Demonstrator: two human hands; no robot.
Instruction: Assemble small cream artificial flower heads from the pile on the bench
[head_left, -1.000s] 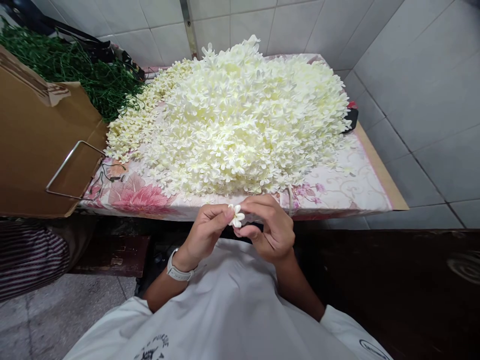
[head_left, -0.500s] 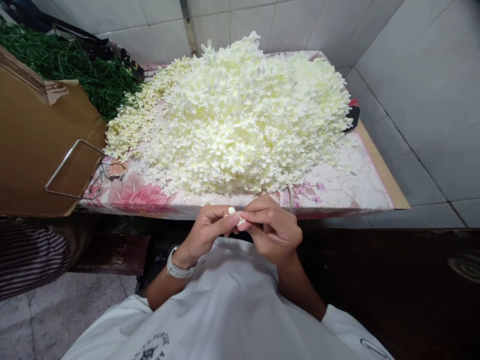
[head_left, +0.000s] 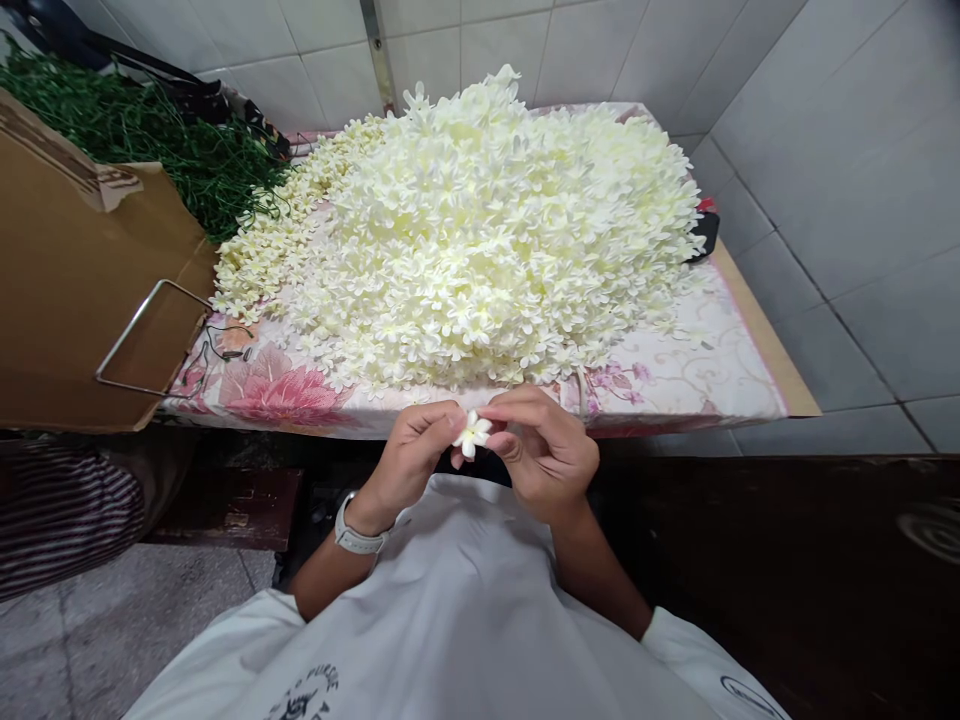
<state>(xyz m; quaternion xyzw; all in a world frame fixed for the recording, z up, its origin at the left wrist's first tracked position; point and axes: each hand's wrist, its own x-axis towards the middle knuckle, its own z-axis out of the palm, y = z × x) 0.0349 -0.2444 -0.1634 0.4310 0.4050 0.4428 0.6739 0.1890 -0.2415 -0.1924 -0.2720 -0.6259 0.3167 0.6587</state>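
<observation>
Just before the table's front edge, a small white artificial flower (head_left: 473, 434) faces up, its petals spread round a yellowish centre. My left hand (head_left: 417, 452) is closed, pinching the flower's left side between thumb and forefinger. From the other side, my right hand (head_left: 546, 450) has its forefinger at the upper petals and its thumb beside the right petal, lightly gripping the bloom. Beyond both hands, a large heap of similar white flowers (head_left: 480, 250) covers much of the table. Whatever lies behind the held flower is hidden by the fingers.
Smaller cream flowers (head_left: 262, 250) lie left of the heap, beside green plastic stems (head_left: 165, 150). A cardboard box (head_left: 97, 290) with a wire handle (head_left: 112, 345) stands at left. The flowered tablecloth (head_left: 720, 370) reaches the front edge; a black object (head_left: 705, 238) sits at right.
The flower's petals have spread and now face up, where before they were bunched between the fingertips. My right hand's thumb and forefinger have parted a little.
</observation>
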